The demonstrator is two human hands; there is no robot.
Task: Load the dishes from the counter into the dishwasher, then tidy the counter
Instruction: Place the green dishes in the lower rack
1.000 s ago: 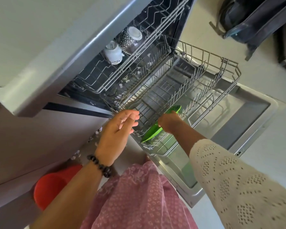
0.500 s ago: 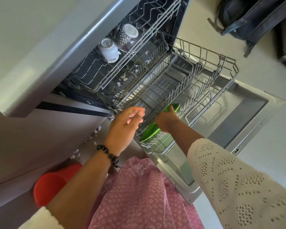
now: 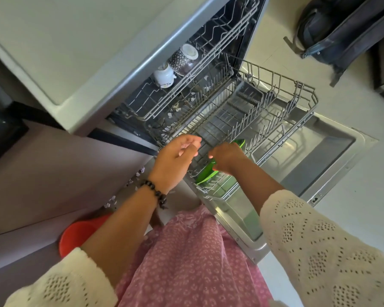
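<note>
Seating the green plate point(image 3: 205, 175) on edge between the tines at the near end of the lower rack point(image 3: 282, 105), the right hand point(image 3: 227, 157) grips its rim, fingers curled on it. Left hand point(image 3: 175, 156) has drifted closer, fingers loosely apart, holding nothing. Plate sits deeper than a second ago, nearly loaded. Rack mostly free beyond; the counter edge point(image 3: 129, 69) overhangs left, two cups point(image 3: 175, 65) above.

Single head-worn wide-angle view, looking steeply down and forward from standing height, close above the pulled-out lower rack point(image 3: 253, 120) and open dishwasher door point(image 3: 333, 151); the counter edge point(image 3: 111, 89) fills the upper left.
</note>
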